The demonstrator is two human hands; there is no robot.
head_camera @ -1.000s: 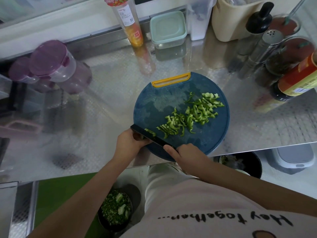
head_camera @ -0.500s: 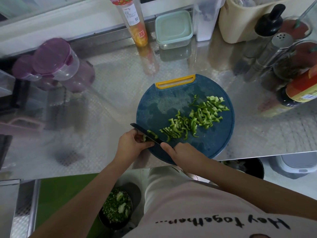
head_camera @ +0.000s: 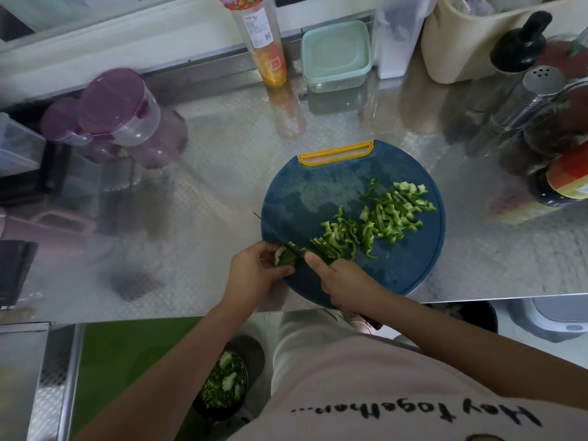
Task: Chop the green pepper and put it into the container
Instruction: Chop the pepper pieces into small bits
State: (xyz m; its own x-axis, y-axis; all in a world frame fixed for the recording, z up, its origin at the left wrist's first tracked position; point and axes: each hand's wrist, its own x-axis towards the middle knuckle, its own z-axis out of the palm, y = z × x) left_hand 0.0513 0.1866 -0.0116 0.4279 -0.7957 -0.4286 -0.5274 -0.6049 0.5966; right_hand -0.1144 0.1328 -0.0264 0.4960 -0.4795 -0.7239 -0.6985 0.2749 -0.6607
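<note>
A round blue cutting board (head_camera: 318, 192) with a yellow handle lies on the steel counter. Across its right half runs a trail of green pepper strips (head_camera: 378, 218). At the board's near left edge my left hand (head_camera: 254, 272) holds the last uncut pepper piece (head_camera: 284, 258). My right hand (head_camera: 340, 278) grips a dark knife (head_camera: 288, 245), whose blade stands edge-down across that piece with its tip reaching past the board's left rim. A pale green lidded container (head_camera: 335, 55) sits at the back of the counter.
A tall orange-filled bottle (head_camera: 264, 43) stands beside the container. Purple-lidded jars (head_camera: 117, 106) are at the left, a shaker (head_camera: 534, 90) and sauce bottles (head_camera: 563, 183) at the right. A dark bowl of chopped greens (head_camera: 226, 380) sits below the counter's near edge.
The knife blade has turned from lying flat to standing on edge across the pepper piece. My left hand's grip now shows more of that piece. The camera view shifted slightly.
</note>
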